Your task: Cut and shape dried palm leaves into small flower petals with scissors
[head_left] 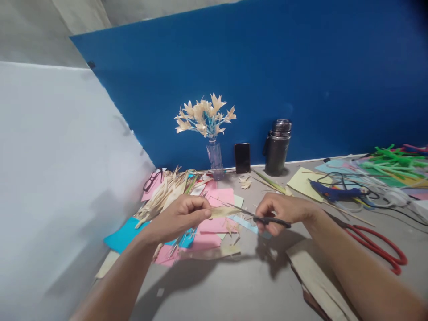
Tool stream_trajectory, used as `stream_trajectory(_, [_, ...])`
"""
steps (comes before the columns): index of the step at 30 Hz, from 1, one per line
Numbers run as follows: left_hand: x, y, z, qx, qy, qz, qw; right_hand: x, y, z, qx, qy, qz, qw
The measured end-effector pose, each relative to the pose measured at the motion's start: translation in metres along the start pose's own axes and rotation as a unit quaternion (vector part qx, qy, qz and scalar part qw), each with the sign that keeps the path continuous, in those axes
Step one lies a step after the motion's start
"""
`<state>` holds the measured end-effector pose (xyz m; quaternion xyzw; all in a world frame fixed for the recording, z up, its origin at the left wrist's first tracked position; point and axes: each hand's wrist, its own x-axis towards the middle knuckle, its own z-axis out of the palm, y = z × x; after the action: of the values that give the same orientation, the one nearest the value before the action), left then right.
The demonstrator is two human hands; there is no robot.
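Note:
Between the thumb and fingers of my left hand is a pale dried husk strip, its free end pointing right. My right hand is closed around the handles of small black scissors. The scissor blades point left and lie at the strip's right end; whether they are cutting into it I cannot tell. Beneath my hands are pink paper sheets with small husk scraps. A heap of dried husk strips lies just behind my left hand.
A plastic bottle holds husk flowers at the back, beside a phone and a dark flask. To the right are a blue glue gun, green pipe cleaners and large red-handled scissors. Glasses lie left.

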<state>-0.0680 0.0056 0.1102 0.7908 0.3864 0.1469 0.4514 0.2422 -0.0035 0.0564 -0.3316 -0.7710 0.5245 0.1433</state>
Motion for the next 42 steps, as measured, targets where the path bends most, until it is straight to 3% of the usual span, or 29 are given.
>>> stream_trajectory(14, [0.003,-0.003,-0.006,0.008,-0.006,-0.004,1.0,0.004,0.008,0.001,0.01,0.036,0.032,0.999])
stream_trajectory(24, [0.005,0.01,-0.015,0.0,-0.045,-0.005,0.999,0.007,0.009,0.002,0.006,0.022,0.038,0.999])
stream_trajectory(33, [0.004,0.018,-0.026,0.058,-0.065,-0.004,0.996,0.01,0.01,0.007,0.029,0.015,0.046,0.998])
stream_trajectory(42, [0.002,-0.003,-0.016,-0.029,-0.051,0.012,0.998,0.014,0.012,0.007,0.038,0.056,0.046,0.997])
